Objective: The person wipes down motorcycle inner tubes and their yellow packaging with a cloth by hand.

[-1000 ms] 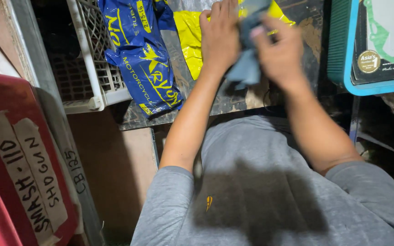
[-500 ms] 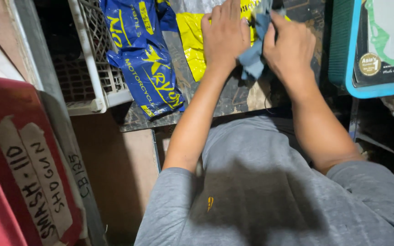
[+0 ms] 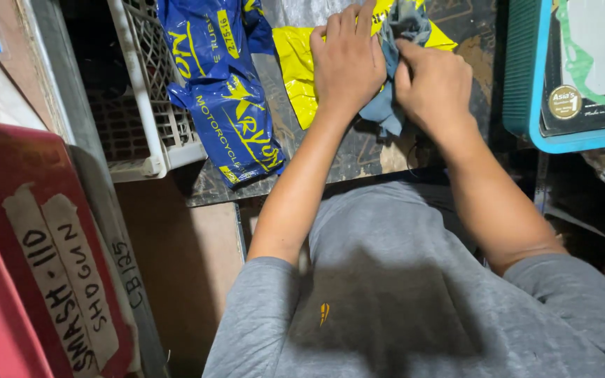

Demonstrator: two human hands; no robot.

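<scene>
We have both hands on a grey-blue rag [image 3: 393, 98], which lies bunched on the dark worktop [image 3: 358, 157] between our palms. Our left hand [image 3: 348, 59] lies flat, fingers together and stretched forward, pressing down just beside the rag's left edge and over a yellow plastic bag [image 3: 299, 77]. Our right hand [image 3: 435, 87] is curled, its fingers closed around the cloth's right side, thumb tucked against it.

We judge this to be the gathering or folding of the rag, one hand pinning while the other works the fabric. The next move seems to call for a firmer pinch from the right fingers and a steady left palm, so that the bag beneath does not slide.

The rag looks soft, thin and crumpled, with a loose tail hanging toward our wrists. Left of our left fingers lies a blue and yellow packet [image 3: 225, 105], and beyond it a white plastic crate [image 3: 145, 105].
</scene>
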